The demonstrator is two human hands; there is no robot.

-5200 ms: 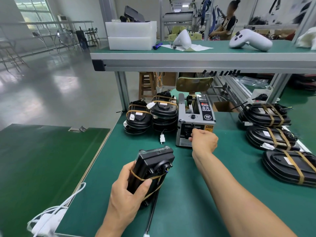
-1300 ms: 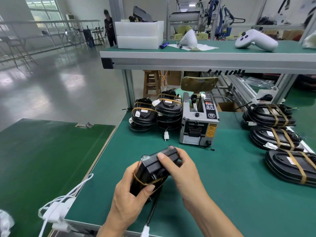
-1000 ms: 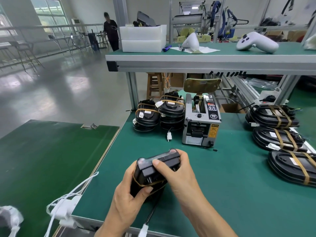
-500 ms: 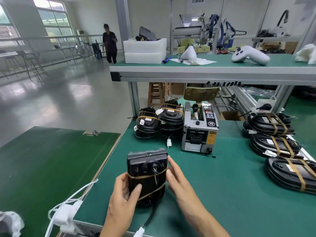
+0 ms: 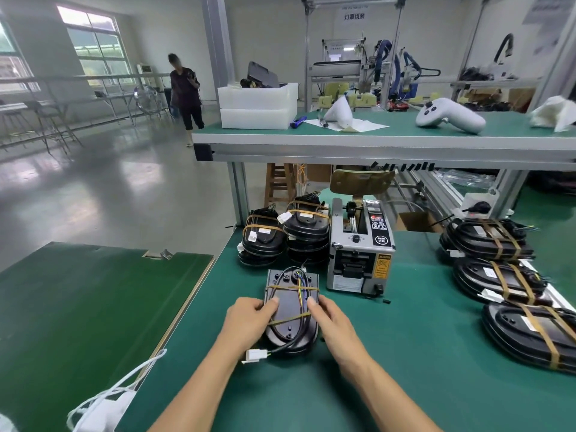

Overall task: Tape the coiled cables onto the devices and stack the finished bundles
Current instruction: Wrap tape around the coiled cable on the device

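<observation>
You stand in a wide workshop with a grey polished floor and tall windows at ten o'clock, where a person stands far off. Your green bench fills the lower right; a second green table lies at eight o'clock, apart from it. A raised shelf crosses at twelve o'clock and carries white foam boxes and, toward two o'clock, a white controller.

At three o'clock three long taped bundles lie in a row along the bench's right side. At twelve o'clock, under the shelf, stands the tape dispenser; just to its left sit two stacks of finished bundles, side by side.

In the centre, just short of the dispenser, the device lies flat on the bench with its cable coiled on top and two tan tape strips across it. The cable's white plug sticks out at the device's near left corner, at seven o'clock from it.

Your left hand grips the device's left edge, fingers curled onto its top. Your right hand holds the right edge, thumb on top and fingers down the side.

At seven o'clock a white mask with loops hangs at the bench's near corner.
</observation>
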